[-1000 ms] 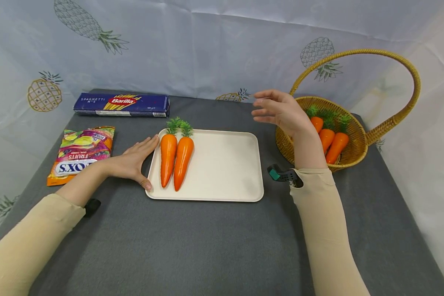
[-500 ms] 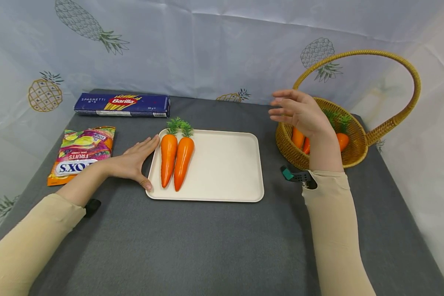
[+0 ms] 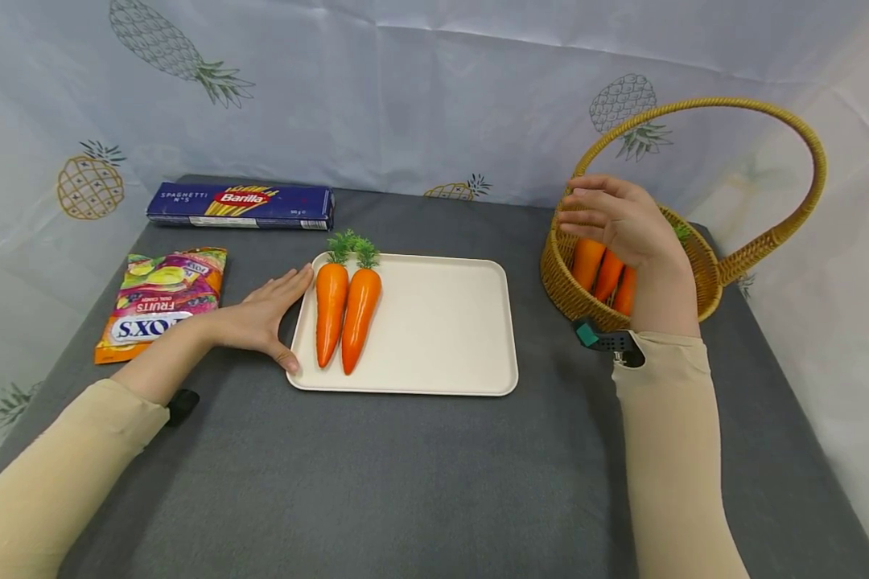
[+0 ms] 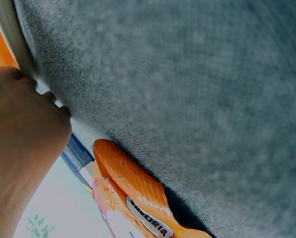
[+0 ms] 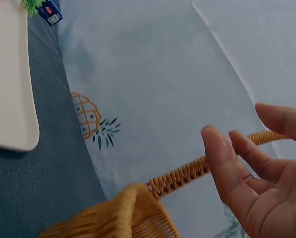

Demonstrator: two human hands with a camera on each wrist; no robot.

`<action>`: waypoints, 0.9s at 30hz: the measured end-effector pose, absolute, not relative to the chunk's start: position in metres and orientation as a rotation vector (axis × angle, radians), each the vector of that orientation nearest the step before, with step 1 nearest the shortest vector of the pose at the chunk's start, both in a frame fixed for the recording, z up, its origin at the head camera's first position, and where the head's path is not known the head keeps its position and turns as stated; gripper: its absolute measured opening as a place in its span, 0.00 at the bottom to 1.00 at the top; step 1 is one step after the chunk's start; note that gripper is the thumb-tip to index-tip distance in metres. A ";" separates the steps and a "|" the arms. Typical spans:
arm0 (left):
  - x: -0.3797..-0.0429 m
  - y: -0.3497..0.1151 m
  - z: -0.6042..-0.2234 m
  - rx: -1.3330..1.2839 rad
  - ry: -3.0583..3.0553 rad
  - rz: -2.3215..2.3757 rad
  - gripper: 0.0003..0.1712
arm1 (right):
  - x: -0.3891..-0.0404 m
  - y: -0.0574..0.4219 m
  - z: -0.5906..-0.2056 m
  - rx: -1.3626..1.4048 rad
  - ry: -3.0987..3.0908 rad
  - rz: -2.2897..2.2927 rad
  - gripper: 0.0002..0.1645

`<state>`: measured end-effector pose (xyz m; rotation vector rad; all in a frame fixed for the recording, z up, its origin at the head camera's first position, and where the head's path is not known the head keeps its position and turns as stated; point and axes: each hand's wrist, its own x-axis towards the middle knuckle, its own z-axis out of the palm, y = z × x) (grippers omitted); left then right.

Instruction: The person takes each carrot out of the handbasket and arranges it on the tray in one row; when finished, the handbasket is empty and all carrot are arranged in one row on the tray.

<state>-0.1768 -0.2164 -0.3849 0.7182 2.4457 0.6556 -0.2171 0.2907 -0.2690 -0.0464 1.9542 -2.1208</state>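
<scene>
My left hand (image 3: 264, 318) rests at the left edge of a cream tray (image 3: 442, 330), its fingers and thumb spread along the rim. On the tray's left part two carrots with green tops lie side by side, a left carrot (image 3: 330, 314) and a right carrot (image 3: 361, 318). Over a wicker basket (image 3: 559, 281) hovers my right hand (image 3: 633, 225), fingers loosely bent and nothing in them. Several orange carrots (image 3: 588, 261) lie inside the basket, partly hidden by that hand and wrist. In the right wrist view the fingers overlap the basket's handle (image 5: 180, 177).
A blue Barilla spaghetti box (image 3: 239, 206) lies at the back left. In front of it is a Fox's candy bag (image 3: 162, 293), partly behind my left forearm. The basket's tall handle (image 3: 702, 103) arches up at the right. A pineapple-print cloth (image 3: 434, 104) hangs behind the table.
My right hand has moved rightward, from beside the basket's left rim to over the basket, holding nothing. The left hand, tray and carrots on it stay put.
</scene>
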 end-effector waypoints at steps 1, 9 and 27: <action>-0.177 -0.216 -0.385 0.719 2.446 0.655 0.84 | -0.217 0.293 -0.269 -0.030 1.948 -2.125 0.28; -0.178 -0.216 -0.388 0.710 2.450 0.656 0.84 | -0.220 0.312 -0.270 0.127 1.881 -2.176 0.18; -0.178 -0.216 -0.387 0.705 2.451 0.659 0.85 | -0.227 0.334 -0.285 0.286 1.923 -2.127 0.29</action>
